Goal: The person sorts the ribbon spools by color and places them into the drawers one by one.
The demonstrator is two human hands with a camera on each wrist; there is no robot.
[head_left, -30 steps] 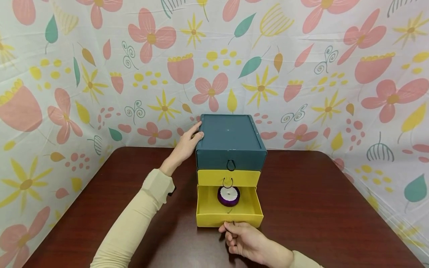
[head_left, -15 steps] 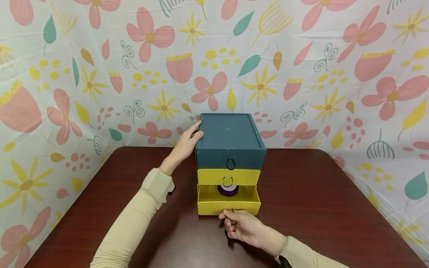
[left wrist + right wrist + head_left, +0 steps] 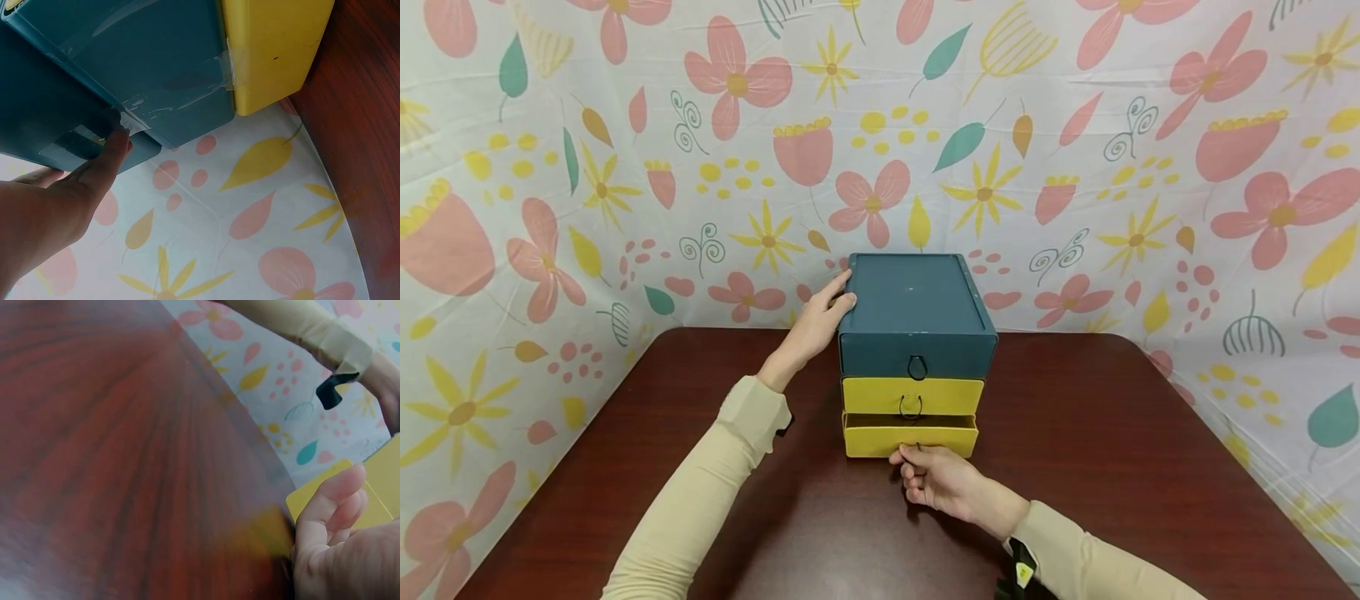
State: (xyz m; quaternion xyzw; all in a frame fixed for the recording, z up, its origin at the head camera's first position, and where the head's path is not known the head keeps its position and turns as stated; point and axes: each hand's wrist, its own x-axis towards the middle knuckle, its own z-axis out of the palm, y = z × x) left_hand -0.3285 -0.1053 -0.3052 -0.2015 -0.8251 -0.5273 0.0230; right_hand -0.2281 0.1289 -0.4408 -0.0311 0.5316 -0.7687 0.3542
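A stacked drawer box (image 3: 917,292) with a dark teal top stands on the table. Its bottom yellow drawer (image 3: 880,442) is pulled out a short way; the yellow drawer (image 3: 872,395) above it looks closed, with a dark loop handle hanging on its front. My right hand (image 3: 951,483) is at the bottom drawer's front, thumb and fingers pinching its small dark loop handle, mostly hidden by the fingers. My left hand (image 3: 812,325) rests with extended fingers on the left side and top edge of the teal box, also seen in the left wrist view touching the teal side (image 3: 150,69).
The dark red-brown wooden table (image 3: 1112,467) spreads around the box. Behind it hangs a white cloth (image 3: 880,125) printed with flowers and leaves. A dark strap (image 3: 1022,575) shows at the right sleeve's cuff.
My right hand has pushed the bottom drawer inward, away from me. The purple-and-white spool seen inside it earlier is now out of sight. The left hand has stayed put.
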